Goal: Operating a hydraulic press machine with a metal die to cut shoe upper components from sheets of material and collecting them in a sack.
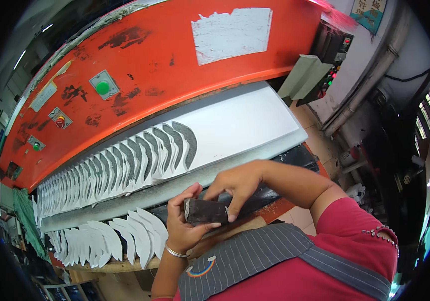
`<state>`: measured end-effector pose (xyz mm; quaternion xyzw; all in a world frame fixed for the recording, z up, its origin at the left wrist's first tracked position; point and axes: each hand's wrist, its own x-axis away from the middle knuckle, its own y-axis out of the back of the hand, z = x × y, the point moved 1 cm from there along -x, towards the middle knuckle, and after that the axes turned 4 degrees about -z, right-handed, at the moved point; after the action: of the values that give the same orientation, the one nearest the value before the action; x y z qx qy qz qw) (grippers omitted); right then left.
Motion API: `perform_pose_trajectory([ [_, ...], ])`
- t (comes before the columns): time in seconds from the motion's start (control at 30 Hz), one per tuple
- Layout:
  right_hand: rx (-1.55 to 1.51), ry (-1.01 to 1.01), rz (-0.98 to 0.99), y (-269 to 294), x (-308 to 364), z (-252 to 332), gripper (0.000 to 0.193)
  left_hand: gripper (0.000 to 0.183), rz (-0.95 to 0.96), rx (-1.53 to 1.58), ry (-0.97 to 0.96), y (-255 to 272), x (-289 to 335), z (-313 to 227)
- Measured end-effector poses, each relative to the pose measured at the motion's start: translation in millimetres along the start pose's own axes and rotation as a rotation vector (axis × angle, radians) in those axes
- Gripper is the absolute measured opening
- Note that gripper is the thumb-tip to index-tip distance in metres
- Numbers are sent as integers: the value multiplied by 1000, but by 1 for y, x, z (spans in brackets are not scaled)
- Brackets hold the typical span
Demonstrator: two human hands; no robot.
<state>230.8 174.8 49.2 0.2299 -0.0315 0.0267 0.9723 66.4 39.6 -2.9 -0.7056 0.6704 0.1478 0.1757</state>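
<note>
A dark, oblong block [206, 211] with a pale, worn end is in front of my body, just over the near edge of the machine's bed. My left hand [185, 228] grips its left end, thumb along the near side and fingers behind. My right hand [239, 184] holds the other end, thumb pressed on the near face and fingers bent over the far side. Beyond the hands lies a thick white sheet [255, 120], its left part cut into a row of crescent-shaped gaps. Loose white crescent pieces [107, 241] stand in a row nearer me, left of my left hand.
A large orange-red machine [159, 60] with a green button [102, 88] and a red knob [60, 122] rises behind the sheet. A dark control box [331, 65] with lit lamps stands at the far right, beside a wall pipe [370, 90]. Green cloth [28, 220] hangs at the left.
</note>
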Motion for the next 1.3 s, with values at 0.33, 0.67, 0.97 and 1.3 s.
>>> perform_pose_trajectory([
  [0.33,150,109,-764,-71,8,-13,49,81,-274,40,202,-7,21,-13],
  [0.67,139,-110,-847,-72,9,-26,40,41,-60,35,30,16,28,9],
  [0.97,384,33,-759,44,30,-9,49,25,339,-349,255,102,41,-34],
  [1.3,1051,249,-510,100,-19,-104,27,52,262,-871,179,52,-60,22],
])
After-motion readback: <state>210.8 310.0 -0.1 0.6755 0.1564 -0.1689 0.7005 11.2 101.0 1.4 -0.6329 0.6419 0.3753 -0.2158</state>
